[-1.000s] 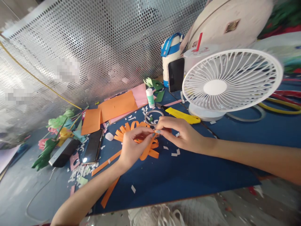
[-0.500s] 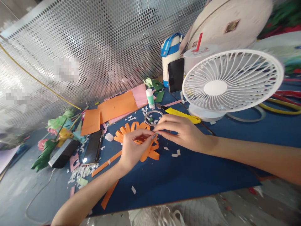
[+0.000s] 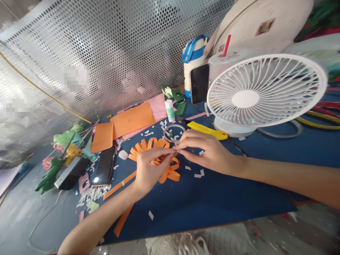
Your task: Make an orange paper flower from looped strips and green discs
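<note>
My left hand point(image 3: 151, 166) is closed in a pinch, thumb and index finger reaching to the right. Its tips meet those of my right hand point(image 3: 205, 150), pinched as well. Whatever sits between the fingertips is too small to make out. Just behind and under my left hand lies a cluster of looped orange paper strips point(image 3: 173, 174), partly covered by that hand. A loose orange strip point(image 3: 123, 182) lies to the left of my left wrist, and another point(image 3: 123, 221) pokes out below the forearm. Beyond the fingertips is a roll of tape point(image 3: 174, 132).
A yellow utility knife point(image 3: 207, 130) and glue stick point(image 3: 170, 110) lie beyond my right hand, near a white fan point(image 3: 245, 99). Orange paper sheets point(image 3: 134, 119), a phone point(image 3: 105, 166) and paper flowers point(image 3: 71, 152) are left. White scraps point(image 3: 198, 175) dot the blue table.
My right hand has shifted very slightly right, its fingertips still against those of the left. The view has tilted a little; the orange loops stay where they were.
</note>
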Demonstrator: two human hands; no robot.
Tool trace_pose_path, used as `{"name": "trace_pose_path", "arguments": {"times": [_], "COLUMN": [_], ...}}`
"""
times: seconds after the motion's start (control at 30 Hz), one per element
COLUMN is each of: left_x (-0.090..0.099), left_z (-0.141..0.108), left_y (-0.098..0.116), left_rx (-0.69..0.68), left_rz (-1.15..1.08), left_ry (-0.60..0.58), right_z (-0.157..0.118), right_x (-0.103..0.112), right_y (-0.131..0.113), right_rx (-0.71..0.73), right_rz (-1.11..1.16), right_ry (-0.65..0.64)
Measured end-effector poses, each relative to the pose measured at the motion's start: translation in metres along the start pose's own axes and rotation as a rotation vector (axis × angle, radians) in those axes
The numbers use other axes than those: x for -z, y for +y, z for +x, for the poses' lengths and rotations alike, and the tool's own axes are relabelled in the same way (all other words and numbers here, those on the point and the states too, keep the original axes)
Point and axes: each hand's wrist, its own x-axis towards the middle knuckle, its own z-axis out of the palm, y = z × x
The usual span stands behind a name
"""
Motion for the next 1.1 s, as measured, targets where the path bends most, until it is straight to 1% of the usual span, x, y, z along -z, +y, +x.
{"name": "trace_pose_path", "arguments": {"times": [0.23, 0.43, 0.53, 0.6, 0.7, 0.83, 0.9, 1.0, 1.1], "left_x": [-0.0003, 0.0008, 0.0011, 0.0010, 0.0007, 0.0011, 0.0012, 0.0011, 0.0008], "left_z": [-0.0019, 0.0005, 0.0004, -0.0006, -0.0020, -0.0020, -0.0017, -0.0016, -0.0022], "left_y": [-0.0042, -0.0031, -0.0025, -0.0027, -0.0040, -0.0063, -0.0074, -0.0089, -0.0095], "left_rx": [-0.025, 0.001, 0.007, -0.002, -0.060, -0.151, -0.174, -0.168, -0.152], "left_rz": [-0.016, -0.027, -0.029, -0.015, 0.025, 0.086, 0.110, 0.125, 0.130], "left_ry": [-0.015, 0.006, 0.014, 0.013, 0.007, -0.018, -0.036, -0.051, -0.053], "right_z": [0.0000, -0.0002, 0.0002, 0.0003, 0.0000, -0.0008, -0.0011, -0.0016, -0.0024], "right_x": [-0.0034, -0.0037, -0.0031, -0.0029, -0.0031, -0.0043, -0.0045, -0.0039, -0.0029], "right_y": [0.0016, 0.0076, 0.0071, 0.0062, 0.0061, 0.0082, 0.0089, 0.0089, 0.0083], "right_rx": [-0.216, -0.253, -0.310, -0.348, -0.372, -0.358, -0.323, -0.221, -0.078], "right_rz": [0.211, 0.276, 0.317, 0.343, 0.369, 0.338, 0.301, 0.199, 0.038], "right_ry": [-0.013, -0.035, -0.045, -0.059, -0.068, -0.069, -0.060, -0.040, -0.032]}}
